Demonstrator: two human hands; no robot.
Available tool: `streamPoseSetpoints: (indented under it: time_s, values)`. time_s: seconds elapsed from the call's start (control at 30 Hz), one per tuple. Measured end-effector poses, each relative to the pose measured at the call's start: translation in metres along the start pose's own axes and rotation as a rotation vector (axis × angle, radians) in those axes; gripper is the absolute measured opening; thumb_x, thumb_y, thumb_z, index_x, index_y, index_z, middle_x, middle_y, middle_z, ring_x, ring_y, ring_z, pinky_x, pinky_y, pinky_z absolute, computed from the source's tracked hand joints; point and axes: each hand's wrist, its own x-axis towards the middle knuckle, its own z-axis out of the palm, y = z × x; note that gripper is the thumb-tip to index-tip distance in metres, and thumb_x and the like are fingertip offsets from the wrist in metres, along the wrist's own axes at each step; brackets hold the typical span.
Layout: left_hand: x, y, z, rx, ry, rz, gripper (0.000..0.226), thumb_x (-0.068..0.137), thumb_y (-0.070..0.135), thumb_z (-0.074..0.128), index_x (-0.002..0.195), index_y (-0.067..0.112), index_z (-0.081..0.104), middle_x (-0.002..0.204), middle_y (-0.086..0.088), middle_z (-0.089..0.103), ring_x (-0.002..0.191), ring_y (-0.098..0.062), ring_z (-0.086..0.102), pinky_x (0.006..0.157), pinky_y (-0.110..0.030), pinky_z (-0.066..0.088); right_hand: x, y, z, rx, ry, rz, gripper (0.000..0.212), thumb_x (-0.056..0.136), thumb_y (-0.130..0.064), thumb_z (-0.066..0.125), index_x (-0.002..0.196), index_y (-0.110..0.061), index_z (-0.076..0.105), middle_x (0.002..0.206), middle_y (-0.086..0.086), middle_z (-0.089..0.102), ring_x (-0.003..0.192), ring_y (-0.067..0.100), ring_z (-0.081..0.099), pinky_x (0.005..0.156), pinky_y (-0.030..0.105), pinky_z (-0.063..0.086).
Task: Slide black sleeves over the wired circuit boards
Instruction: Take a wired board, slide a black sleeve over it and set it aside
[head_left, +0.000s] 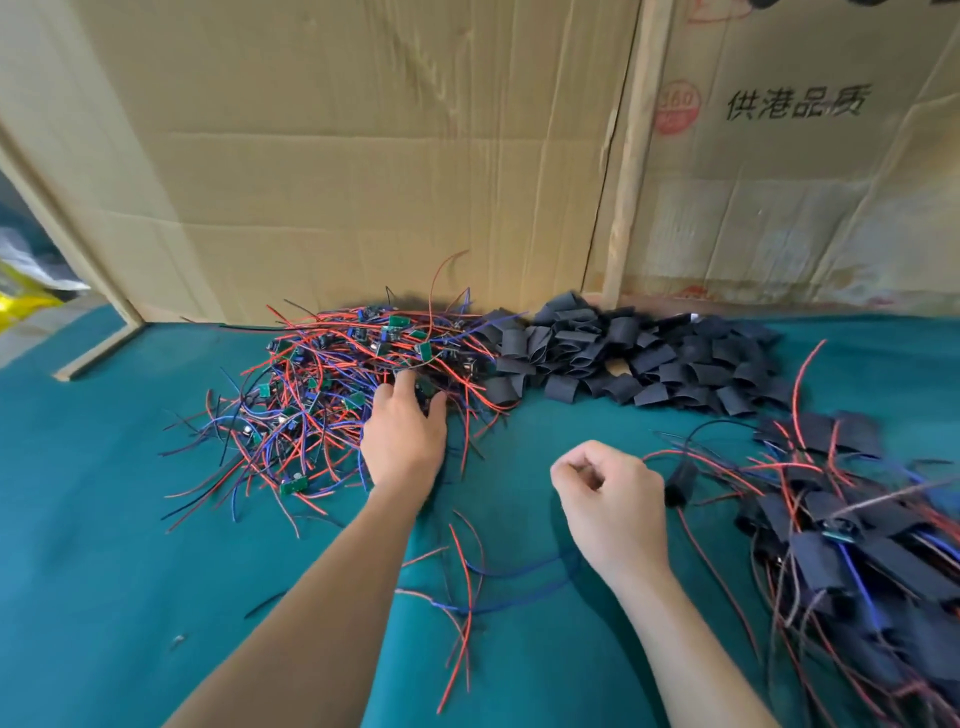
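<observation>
— Where's she at now?

— The left hand (404, 436) is reaching into the tangle of wired boards (332, 384) at the back of the bench (104, 545). Its fingers (402, 387) lie spread on the wires, the tips buried among them, so I cannot tell whether they have pinched a board yet.

— And the other hand?

— The right hand (610, 501) hangs over the cloth, its fingers curled into a loose fist with nothing in it that I can see. A sleeved board (680, 480) lies just beside its knuckles, at the edge of the finished pile (852, 530).

— So a fresh one is next?

— I'd say so. The loose sleeves (634, 358) sit beyond the right fingers, just to the right of where the left fingers dig. Best to take hold of one green board itself, not a wire, or half the tangle may come up with it. Lift slowly, shake the neighbours free, and let the right hand fetch a sleeve meanwhile, squeezed open at the mouth so the wires thread through first.
</observation>
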Motion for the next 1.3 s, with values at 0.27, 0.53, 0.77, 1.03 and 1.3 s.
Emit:
streamPoseSetpoints:
  time_s: [0.27, 0.53, 0.77, 1.03, 1.3]
  values:
    - [-0.006, 0.0, 0.002, -0.025, 0.024, 0.063, 0.019, 0.101, 0.029, 0.047, 0.109, 0.012, 0.042, 0.116, -0.012, 0.053, 0.082, -0.041, 0.06, 0.068, -0.044, 0.046, 0.022, -0.017, 0.017, -0.152, -0.065, 0.124, 0.01, 0.083, -0.025, 0.058, 0.078, -0.029, 0.065, 0.073, -0.013, 0.068, 0.076, 0.021, 0.062, 0.061, 0.028, 0.045]
    - [-0.01, 0.003, 0.0, -0.138, 0.059, 0.067, 0.011, 0.098, 0.021, 0.045, 0.103, 0.016, 0.037, 0.112, -0.011, 0.054, 0.083, -0.043, 0.059, 0.068, -0.044, 0.04, 0.096, -0.038, 0.067, -0.48, -0.253, -0.022, 0.041, 0.095, -0.035, 0.059, 0.136, -0.031, 0.052, 0.128, 0.008, 0.062, 0.116, 0.037, 0.058, 0.08, 0.038, 0.042]
    - [-0.012, 0.0, -0.006, -0.256, 0.056, 0.132, 0.014, 0.098, 0.018, 0.049, 0.11, 0.012, 0.044, 0.104, -0.014, 0.063, 0.087, -0.04, 0.058, 0.073, -0.046, 0.047, 0.105, -0.034, 0.074, -0.439, -0.182, 0.05, 0.021, 0.091, -0.038, 0.069, 0.111, -0.036, 0.067, 0.115, 0.005, 0.064, 0.104, 0.034, 0.061, 0.075, 0.034, 0.042]
    - [0.005, -0.006, -0.055, -0.41, 0.092, 0.104, 0.005, 0.09, 0.019, 0.063, 0.093, 0.019, 0.059, 0.076, 0.014, 0.06, 0.068, -0.015, 0.057, 0.066, -0.027, 0.036, 0.086, -0.011, 0.045, 0.029, -0.035, 0.014, 0.029, 0.083, -0.037, 0.081, 0.068, -0.018, 0.065, 0.055, -0.003, 0.052, 0.064, 0.018, 0.046, 0.061, 0.033, 0.036]
    - [-0.029, 0.009, -0.081, -0.175, 0.13, 0.402, 0.012, 0.093, 0.023, 0.061, 0.103, 0.017, 0.06, 0.098, -0.001, 0.068, 0.079, -0.029, 0.06, 0.071, -0.039, 0.049, 0.05, -0.007, 0.008, 0.11, 0.058, -0.009, 0.028, 0.091, -0.031, 0.069, 0.072, -0.012, 0.074, 0.057, 0.002, 0.056, 0.06, 0.01, 0.044, 0.063, 0.024, 0.037]
